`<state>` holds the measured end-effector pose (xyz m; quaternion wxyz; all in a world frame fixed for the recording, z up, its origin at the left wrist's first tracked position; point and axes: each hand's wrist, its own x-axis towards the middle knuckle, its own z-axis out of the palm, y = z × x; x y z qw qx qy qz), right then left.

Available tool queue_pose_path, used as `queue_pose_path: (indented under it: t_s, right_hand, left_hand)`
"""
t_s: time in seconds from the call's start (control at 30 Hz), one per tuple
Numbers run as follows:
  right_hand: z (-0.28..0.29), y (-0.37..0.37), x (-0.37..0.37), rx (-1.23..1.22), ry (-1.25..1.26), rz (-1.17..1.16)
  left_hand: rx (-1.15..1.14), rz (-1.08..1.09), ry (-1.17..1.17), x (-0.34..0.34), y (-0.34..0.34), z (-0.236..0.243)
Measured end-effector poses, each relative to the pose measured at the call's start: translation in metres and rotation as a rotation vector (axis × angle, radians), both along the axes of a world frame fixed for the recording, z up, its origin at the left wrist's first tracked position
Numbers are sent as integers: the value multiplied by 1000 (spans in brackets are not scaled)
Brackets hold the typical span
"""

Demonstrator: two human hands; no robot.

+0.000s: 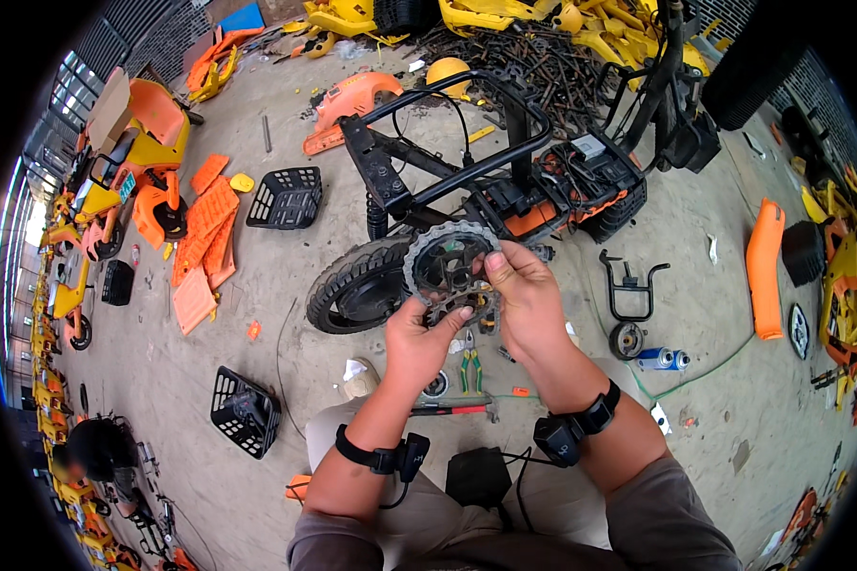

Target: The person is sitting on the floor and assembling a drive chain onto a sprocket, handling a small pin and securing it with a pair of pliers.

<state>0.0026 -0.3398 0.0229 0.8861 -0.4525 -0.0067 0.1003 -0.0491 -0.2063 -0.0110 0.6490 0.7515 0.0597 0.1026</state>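
A grey toothed sprocket ring [448, 269] is held up between both hands, just near of the stripped bike frame [505, 181]. The left hand [419, 335] pinches its lower edge, the right hand [524, 295] closes on its right rim, apparently steadying it for inspection. Pliers [468, 369] lie on the floor below.
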Motion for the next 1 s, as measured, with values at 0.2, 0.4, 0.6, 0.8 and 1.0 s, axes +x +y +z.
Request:
queue_pose_path:
  t_s: [0.2, 0.4, 0.6, 0.8, 1.0]
  right_hand:
    - [6, 3, -5, -32, -16, -16]
    - [-4, 1, -5, -20, 6, 25]
    - [0, 4, -5, -65, -8, 18]
    - [-6, 5, 0, -80, -7, 15]
    - [-7, 6, 0, -103, -3, 5]
  left_hand:
    - [14, -4, -78, -1, 3, 3]
    - [-50, -32, -24, -3, 6, -9]
    - [-132, -25, 11, -3, 4, -2]
    - [63, 11, 8, -5, 4, -2]
    - [20, -17, 73, -5, 2, -2]
